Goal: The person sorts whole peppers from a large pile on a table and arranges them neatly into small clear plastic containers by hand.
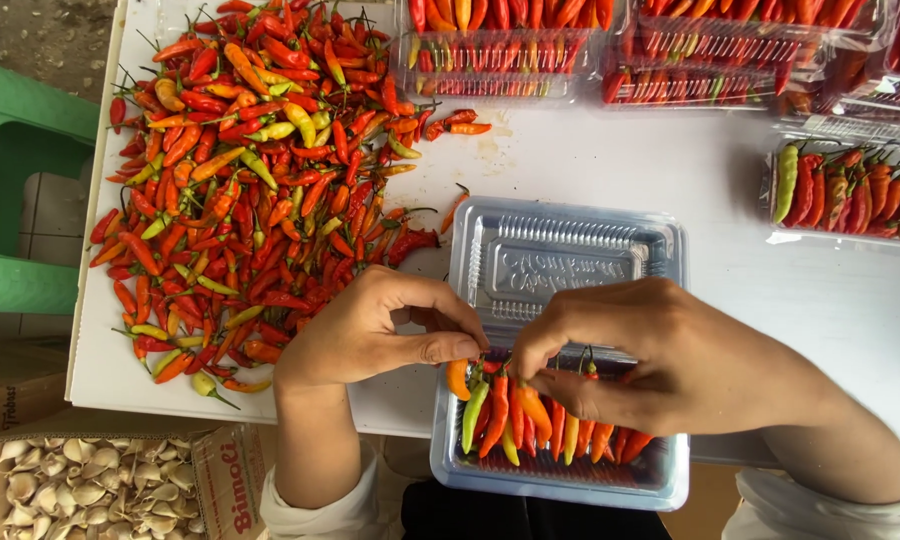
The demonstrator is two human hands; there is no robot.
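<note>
Two hands over clear plastic tray [560, 480], lower centre of frame. Left hand [375, 330]: thumb + forefinger pressed together on an orange chili [457, 379] at the tray's left edge, chili tip sits right under the pinch. Right hand [660, 360]: fingers curled down onto the row of chilies [530, 415] in the tray, tips pressed on stems; can't tell if it pinches one stem or just touches several. Row = red, orange, green, yellow pods, side by side, stems toward upper frame. Right palm covers the tray's right part, so pods there are partly hidden.

Tray's hinged lid [570, 260] lies open flat just above the hands, touching tray, nothing in it.

Left half of frame: big loose chili pile [250, 170] on white table [610, 160], near left hand, not touching. Top edge: filled closed trays [500, 50]. Right edge: another filled tray [850, 195]. Far left: green stool [20, 200]. Lower left: cardboard box w/ garlic cloves [90, 485].
</note>
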